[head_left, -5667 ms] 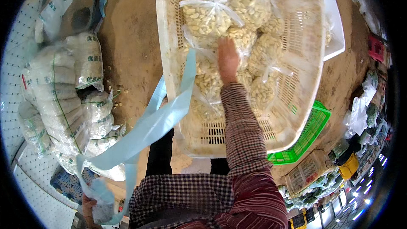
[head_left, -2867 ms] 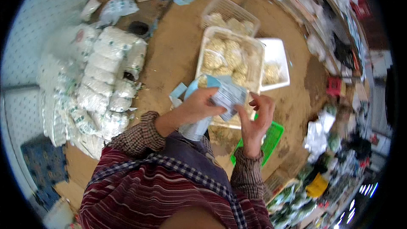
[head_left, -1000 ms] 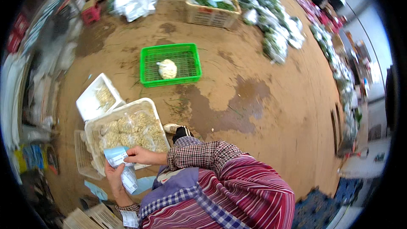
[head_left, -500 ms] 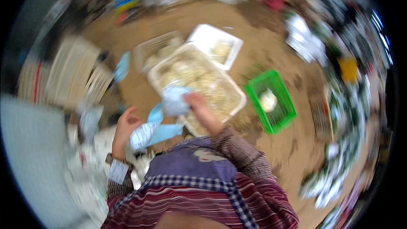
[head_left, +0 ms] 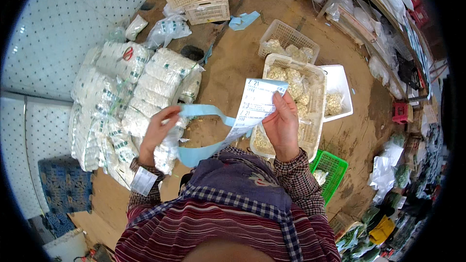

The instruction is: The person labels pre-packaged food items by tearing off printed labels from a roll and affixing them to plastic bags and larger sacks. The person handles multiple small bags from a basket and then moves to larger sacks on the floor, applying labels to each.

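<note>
A long strip of printed white labels on blue backing (head_left: 253, 101) loops in front of my apron. My right hand (head_left: 284, 128) pinches its upper end between thumb and fingers, with the printed side showing. My left hand (head_left: 158, 130) is closed on the other blue end, and the middle sags between them. One white label (head_left: 144, 180) is stuck on my left sleeve. Beyond my right hand, a cream basket (head_left: 320, 92) holds bags of pale, cut pieces I cannot name.
Stacked white plastic packs (head_left: 145, 87) lie at left, red scissors (head_left: 128, 53) on top. Cream crates (head_left: 208, 10) stand beyond. Near the basket are another crate (head_left: 286, 29), a white foam box (head_left: 343, 80) and a green basket (head_left: 338, 177). Blue paper scraps (head_left: 243, 21) lie on the floor.
My view has swung left, bringing the white packs into sight. The strip, bunched at my right hand before, now hangs stretched out between both hands. My left hand, formerly apart, grips its end.
</note>
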Motion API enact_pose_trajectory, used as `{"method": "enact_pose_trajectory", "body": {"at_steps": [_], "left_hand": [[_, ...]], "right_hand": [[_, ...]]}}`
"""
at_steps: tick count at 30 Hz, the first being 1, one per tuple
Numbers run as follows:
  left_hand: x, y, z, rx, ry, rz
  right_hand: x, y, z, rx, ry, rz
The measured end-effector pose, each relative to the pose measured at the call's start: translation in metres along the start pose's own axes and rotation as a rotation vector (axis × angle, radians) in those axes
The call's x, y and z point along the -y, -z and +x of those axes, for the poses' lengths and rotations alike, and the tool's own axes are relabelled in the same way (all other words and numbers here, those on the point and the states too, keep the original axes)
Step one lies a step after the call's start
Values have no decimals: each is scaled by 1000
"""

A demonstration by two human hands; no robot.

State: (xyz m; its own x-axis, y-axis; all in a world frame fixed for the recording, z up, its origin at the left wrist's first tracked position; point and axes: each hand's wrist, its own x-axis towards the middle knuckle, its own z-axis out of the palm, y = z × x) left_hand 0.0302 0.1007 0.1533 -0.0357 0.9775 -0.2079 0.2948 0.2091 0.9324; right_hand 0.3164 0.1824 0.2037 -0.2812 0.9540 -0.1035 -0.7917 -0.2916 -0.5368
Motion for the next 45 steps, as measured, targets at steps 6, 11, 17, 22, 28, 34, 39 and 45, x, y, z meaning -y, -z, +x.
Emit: {"method": "enact_pose_trajectory", "body": {"at_steps": [6, 11, 17, 22, 28, 34, 39, 45], "left_hand": [[-94, -91, 29, 488, -212, -185], [-99, -121, 44, 625, -52, -352], [-96, -153, 64, 628, -73, -279], [-65, -195, 92, 589, 24, -122], [26, -269, 101, 879, 288, 84], [139, -336, 105, 1152, 521, 77], [214, -378, 123, 979, 726, -354], [244, -389, 151, 642, 812, -497]], "right_hand": [[9, -5, -3, -119, -31, 29], [22, 12, -9, -198, 16, 25], [28, 36, -10, -327, 47, -40], [31, 107, -16, -604, 288, -1162], [-6, 219, -40, -143, 181, -1377], [-41, 367, -65, -173, -371, -693], [-49, 535, -54, -694, -551, -298], [-9, 665, 94, -661, 603, -1817]]}}
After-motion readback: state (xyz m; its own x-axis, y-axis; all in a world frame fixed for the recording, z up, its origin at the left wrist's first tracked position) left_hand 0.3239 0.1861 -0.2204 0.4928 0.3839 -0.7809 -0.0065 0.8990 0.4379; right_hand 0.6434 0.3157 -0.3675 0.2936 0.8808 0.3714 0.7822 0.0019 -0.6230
